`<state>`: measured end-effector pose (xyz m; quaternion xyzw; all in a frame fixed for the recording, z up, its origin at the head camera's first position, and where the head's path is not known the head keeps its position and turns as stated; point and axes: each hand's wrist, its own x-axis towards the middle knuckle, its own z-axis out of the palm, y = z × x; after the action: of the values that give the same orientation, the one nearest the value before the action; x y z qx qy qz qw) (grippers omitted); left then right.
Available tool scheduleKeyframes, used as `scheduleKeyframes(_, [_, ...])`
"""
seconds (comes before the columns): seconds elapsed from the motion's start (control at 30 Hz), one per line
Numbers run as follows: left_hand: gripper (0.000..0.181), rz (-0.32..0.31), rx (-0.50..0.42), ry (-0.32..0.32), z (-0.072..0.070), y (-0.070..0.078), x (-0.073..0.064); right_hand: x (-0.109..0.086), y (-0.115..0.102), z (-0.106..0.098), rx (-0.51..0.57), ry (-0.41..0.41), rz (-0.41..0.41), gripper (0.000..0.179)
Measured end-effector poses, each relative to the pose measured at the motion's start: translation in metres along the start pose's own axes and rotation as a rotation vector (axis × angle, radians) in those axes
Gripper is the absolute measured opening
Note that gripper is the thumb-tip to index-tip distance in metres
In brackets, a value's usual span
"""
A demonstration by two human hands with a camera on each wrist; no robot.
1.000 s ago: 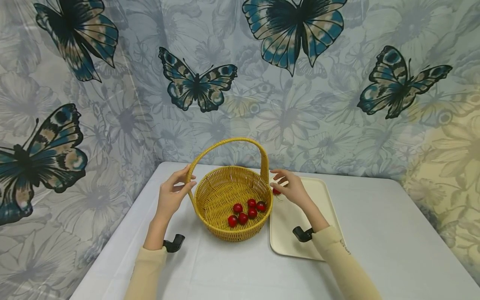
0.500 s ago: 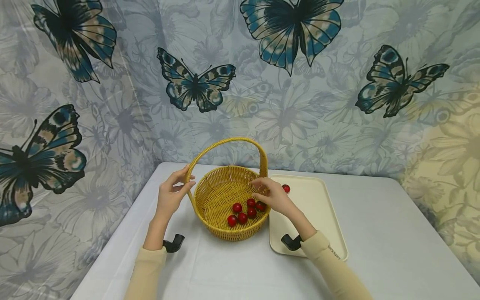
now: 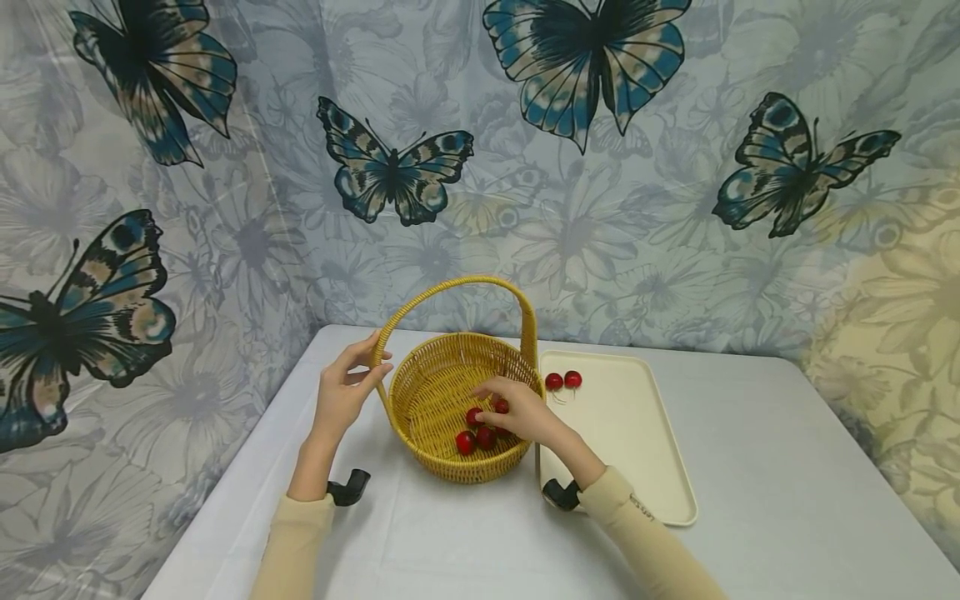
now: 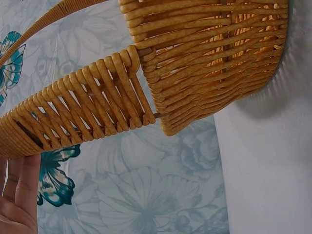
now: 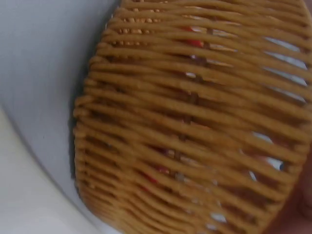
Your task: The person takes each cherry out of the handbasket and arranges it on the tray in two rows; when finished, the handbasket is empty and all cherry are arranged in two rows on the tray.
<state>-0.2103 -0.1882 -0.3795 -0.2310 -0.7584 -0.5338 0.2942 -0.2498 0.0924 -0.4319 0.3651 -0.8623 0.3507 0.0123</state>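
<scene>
A yellow woven basket (image 3: pixel 438 467) with a tall arched handle (image 3: pixel 480 278) stands on the table. My left hand (image 3: pixel 343 390) holds the left side of that handle, thumb in front and fingers behind; in the left wrist view its fingers (image 4: pixel 25 183) show at the handle's lower edge. Inside the basket lie several red cherries (image 3: pixel 466 442). My right hand (image 3: pixel 521 410) reaches over the right rim, thumb and fingers apart just over the cherries, and hides some of them. The right wrist view shows the basket's wall (image 5: pixel 195 112) up close, with bits of red through the weave.
A cream tray (image 3: pixel 637 450) lies right beside the basket, partly under my right forearm. Two cherries with stems, a left one (image 3: pixel 553 382) and a right one (image 3: pixel 573 379), rest at its back left corner. A butterfly-patterned cloth (image 3: pixel 585 275) hangs behind the table.
My right hand has moved left from the tray's back corner, over the rim, down to the cherries in the basket. Both cherries on the tray now show. My left hand has stayed on the handle.
</scene>
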Motion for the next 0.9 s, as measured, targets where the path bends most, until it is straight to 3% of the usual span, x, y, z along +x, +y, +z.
scheduleKeyframes(0.33, [0.048, 0.005, 0.022, -0.015, -0.001, -0.002, 0.001, 0.009, -0.001, 0.013, 0.000, -0.174, -0.055, 0.033])
scheduleKeyframes(0.57, [0.053, -0.015, 0.005, -0.001, 0.000, -0.031, -0.002, 0.012, 0.000, 0.017, 0.012, -0.276, -0.023, 0.036])
scheduleKeyframes(0.9, [0.051, 0.036, 0.004, 0.019, 0.001, -0.036, -0.003, 0.016, 0.002, 0.019, -0.035, -0.377, -0.003, 0.033])
